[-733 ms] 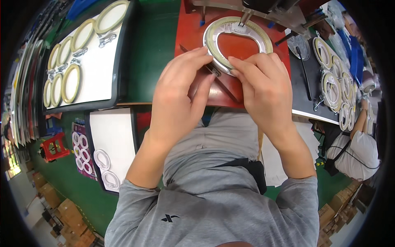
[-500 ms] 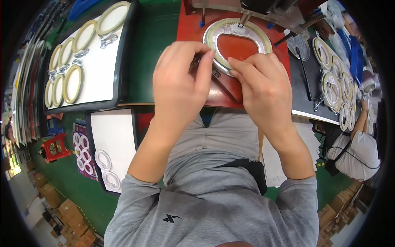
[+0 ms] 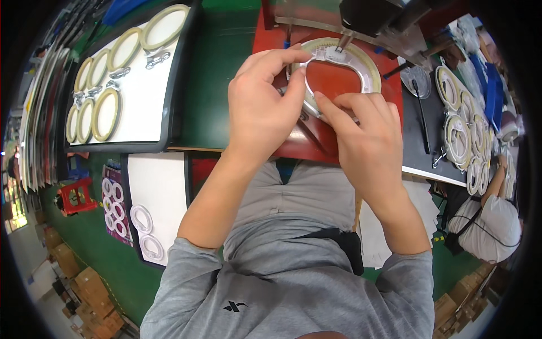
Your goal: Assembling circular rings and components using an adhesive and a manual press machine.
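A white plastic ring (image 3: 370, 72) with a cream band around it lies on a red plate (image 3: 337, 78) beneath a machine head (image 3: 370, 16), whose metal tip (image 3: 344, 43) reaches the ring's far side. My left hand (image 3: 261, 101) is closed at the ring's left edge, its index finger and thumb bent around the rim. On the near edge, my right hand (image 3: 370, 125) presses its thumb tip to the ring, with the other fingers curled. Anything small between the fingers is hidden. A dark narrow strip (image 3: 310, 134) lies on the plate between my hands.
At left, a black-edged tray (image 3: 138, 121) bears several cream rings and metal clips. Below it, another tray (image 3: 161, 192) holds two white rings. Assembled rings (image 3: 456, 135), a black pen-like tool (image 3: 421, 116) and a clear dish (image 3: 416, 82) lie at right, near another person (image 3: 490, 229).
My left hand has moved right and up onto the ring's left rim. My right hand stays at the near edge. The whole view has shifted slightly.
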A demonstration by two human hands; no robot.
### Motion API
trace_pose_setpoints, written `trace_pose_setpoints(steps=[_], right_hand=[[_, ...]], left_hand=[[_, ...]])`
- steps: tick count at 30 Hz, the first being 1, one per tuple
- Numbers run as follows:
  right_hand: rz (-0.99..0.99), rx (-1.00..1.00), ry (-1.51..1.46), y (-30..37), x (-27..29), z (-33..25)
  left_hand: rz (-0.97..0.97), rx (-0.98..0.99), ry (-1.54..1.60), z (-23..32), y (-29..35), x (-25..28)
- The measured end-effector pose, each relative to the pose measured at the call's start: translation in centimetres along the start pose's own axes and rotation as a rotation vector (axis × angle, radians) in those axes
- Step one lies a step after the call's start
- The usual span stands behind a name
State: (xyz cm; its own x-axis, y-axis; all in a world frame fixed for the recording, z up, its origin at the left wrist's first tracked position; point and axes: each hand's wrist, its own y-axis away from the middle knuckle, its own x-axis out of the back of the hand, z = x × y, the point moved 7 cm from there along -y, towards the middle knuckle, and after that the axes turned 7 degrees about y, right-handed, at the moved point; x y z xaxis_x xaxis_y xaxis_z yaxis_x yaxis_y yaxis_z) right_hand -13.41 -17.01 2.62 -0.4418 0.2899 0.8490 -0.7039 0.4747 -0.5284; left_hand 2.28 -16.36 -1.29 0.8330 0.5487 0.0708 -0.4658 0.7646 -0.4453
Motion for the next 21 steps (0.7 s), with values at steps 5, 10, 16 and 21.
trace_pose_setpoints(steps=[5,10,16,21], right_hand=[[-0.023,0.013,-0.023,-0.1,0.2,0.1],[0.106,-0.058,-0.081,-0.5,1.2,1.8],[0.005,-0.214,-0.033,-1.6,-2.1,4.5],[-0.141,-0.238,0.011,-1.6,-3.0,4.6]], left_hand=[[-0.004,-0.017,0.023,0.2,-0.4,0.3],[-0.086,-0.015,-0.077,0.6,-0.6,0.0],[-0.107,-0.102,-0.152,0.9,-1.0,0.1],[-0.128,-0.086,-0.192,1.5,-1.1,0.2]])
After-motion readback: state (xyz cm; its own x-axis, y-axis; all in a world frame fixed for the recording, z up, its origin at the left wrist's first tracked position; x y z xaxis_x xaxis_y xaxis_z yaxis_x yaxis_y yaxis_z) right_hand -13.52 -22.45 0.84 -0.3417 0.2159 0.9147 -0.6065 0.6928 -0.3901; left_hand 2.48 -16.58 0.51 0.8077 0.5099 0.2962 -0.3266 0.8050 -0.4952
